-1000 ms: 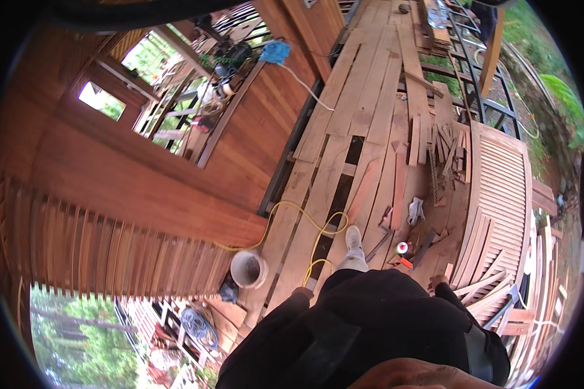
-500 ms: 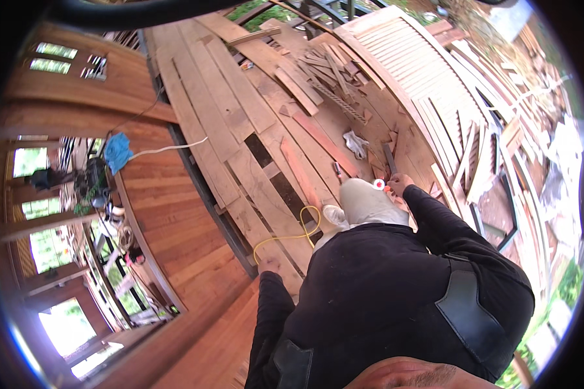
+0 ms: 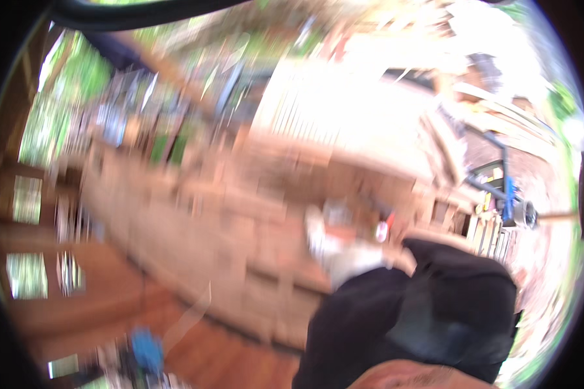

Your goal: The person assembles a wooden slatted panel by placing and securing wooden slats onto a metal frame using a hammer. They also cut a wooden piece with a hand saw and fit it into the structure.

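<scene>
The whole view is smeared by motion. My right hand (image 3: 403, 260) shows as a blurred patch just past the dark sleeve cuff, beside my light-coloured trouser leg (image 3: 353, 261). Its fingers cannot be made out. A small round red-and-white thing (image 3: 382, 231) lies just beyond that hand, with a dark narrow shape (image 3: 377, 206) near it. Whether the hand touches either one is unclear. My left hand is out of view; my dark-clad torso fills the lower part.
Wooden boards (image 3: 207, 227) form the deck ahead and left, with a dark gap (image 3: 282, 280) between some. A pale slatted panel (image 3: 305, 107) stands beyond. At right are stacked timber and a dark metal frame (image 3: 503, 159). A blue bundle (image 3: 146, 350) shows lower left.
The view has swung round to the right and blurred. My left hand, earlier near a yellow cord, has left the picture. My right arm is now bent closer in.
</scene>
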### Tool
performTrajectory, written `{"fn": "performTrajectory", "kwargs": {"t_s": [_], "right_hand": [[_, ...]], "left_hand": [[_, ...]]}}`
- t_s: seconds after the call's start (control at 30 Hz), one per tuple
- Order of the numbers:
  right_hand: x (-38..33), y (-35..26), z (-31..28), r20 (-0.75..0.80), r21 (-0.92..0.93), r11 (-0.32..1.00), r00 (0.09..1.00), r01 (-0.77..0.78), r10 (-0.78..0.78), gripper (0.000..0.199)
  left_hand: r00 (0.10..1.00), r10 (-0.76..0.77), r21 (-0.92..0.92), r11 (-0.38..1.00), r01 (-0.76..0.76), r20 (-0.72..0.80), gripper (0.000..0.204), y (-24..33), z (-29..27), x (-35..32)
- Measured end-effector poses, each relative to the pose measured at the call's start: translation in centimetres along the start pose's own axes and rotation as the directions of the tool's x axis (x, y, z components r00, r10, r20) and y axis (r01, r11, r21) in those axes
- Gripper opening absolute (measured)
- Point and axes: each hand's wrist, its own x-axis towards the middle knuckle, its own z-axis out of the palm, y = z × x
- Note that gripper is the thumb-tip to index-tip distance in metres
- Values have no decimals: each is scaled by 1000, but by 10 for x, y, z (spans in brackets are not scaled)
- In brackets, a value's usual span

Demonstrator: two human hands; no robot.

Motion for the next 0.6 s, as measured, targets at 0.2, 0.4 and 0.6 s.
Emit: {"fn": "performTrajectory", "kwargs": {"t_s": [0.2, 0.4, 0.6], "right_hand": [[46, -179, -283, -44, 763, 639, 994, 97, -99, 35], [78, -187, -388, -628, 571, 720, 775, 396, 72, 31], [111, -195, -300, -116, 769, 639, 988, 24, 102, 36]], "left_hand": [[994, 38, -174, 983, -56, -105, 13, 161, -146, 102], [965, 261, -323, 911, -257, -30, 9, 213, -211, 146], [968, 226, 176, 954, -243, 111, 24, 233, -206, 186]]}}
